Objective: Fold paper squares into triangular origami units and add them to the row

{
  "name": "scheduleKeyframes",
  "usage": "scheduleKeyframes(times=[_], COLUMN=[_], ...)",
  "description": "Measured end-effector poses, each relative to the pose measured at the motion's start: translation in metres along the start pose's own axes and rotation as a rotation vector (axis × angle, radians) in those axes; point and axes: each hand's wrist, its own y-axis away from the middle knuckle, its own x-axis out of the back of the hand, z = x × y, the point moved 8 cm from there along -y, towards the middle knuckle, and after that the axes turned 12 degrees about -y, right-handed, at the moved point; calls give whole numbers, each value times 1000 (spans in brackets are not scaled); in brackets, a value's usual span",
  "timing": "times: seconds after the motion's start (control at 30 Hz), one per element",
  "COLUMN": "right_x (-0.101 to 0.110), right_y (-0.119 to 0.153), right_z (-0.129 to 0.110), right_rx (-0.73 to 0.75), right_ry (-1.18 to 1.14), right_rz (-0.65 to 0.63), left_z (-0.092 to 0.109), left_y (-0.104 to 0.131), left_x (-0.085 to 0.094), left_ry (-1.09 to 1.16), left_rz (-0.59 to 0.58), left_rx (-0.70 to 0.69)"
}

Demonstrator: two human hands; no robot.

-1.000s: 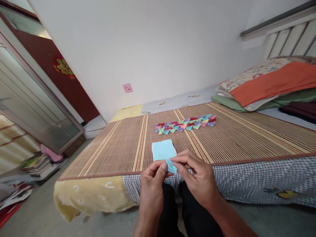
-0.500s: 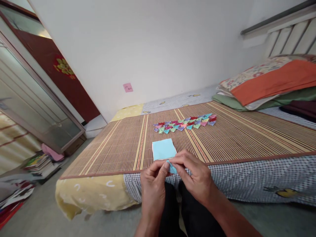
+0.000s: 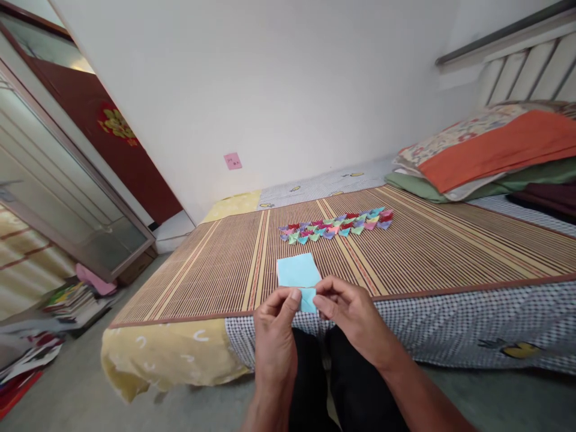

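A small folded piece of light blue paper (image 3: 308, 300) is held between my two hands, with crease lines across its face. My left hand (image 3: 278, 324) pinches its left edge between thumb and fingers. On the right edge, the thumb and fingertips of my right hand (image 3: 348, 315) are closed as well. Just beyond my fingers a stack of square light blue paper (image 3: 297, 270) lies on the mat. Farther back, several small folded paper pieces (image 3: 335, 228) in many colours stand in close rows.
The striped mat (image 3: 216, 270) covers a bed with a checked and yellow sheet (image 3: 180, 354). Folded bedding (image 3: 495, 150) is piled at the right. A pink note (image 3: 233, 161) is on the wall. Books (image 3: 72, 303) lie on the left, near a glass-panelled door (image 3: 76, 162).
My hands have drawn slightly apart, and the blue paper now shows as a flat, roughly square face between them instead of a mostly covered, angled piece.
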Motion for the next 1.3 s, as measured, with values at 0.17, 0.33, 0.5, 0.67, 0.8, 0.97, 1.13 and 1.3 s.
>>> scheduleKeyframes(times=[0.17,0.33,0.5,0.67,0.8,0.97,1.13,1.3], right_x=[-11,-13,-12,-12,-13,-15,-12,-14], right_y=[1,3,2,2,5,8,9,10], right_z=[9,-3,-17,-13,-10,-17,-27,-39], right_rx=[-107,-28,83,69,97,193,240,362], right_ry=[-68,59,246,289,361,440,393,420], right_rz=[-58,-13,-11,-31,7,77,127,87], left_z=[6,5,5,10,14,30,19,2], left_y=[1,-1,-5,-4,0,13,7,-3], left_x=[-1,-1,-1,6,13,12,13,10], left_ry=[98,133,76,49,-17,-170,-67,135], left_rz=[36,19,-42,37,151,236,219,167], left_rx=[-39,0,25,-43,-112,-273,-167,-35])
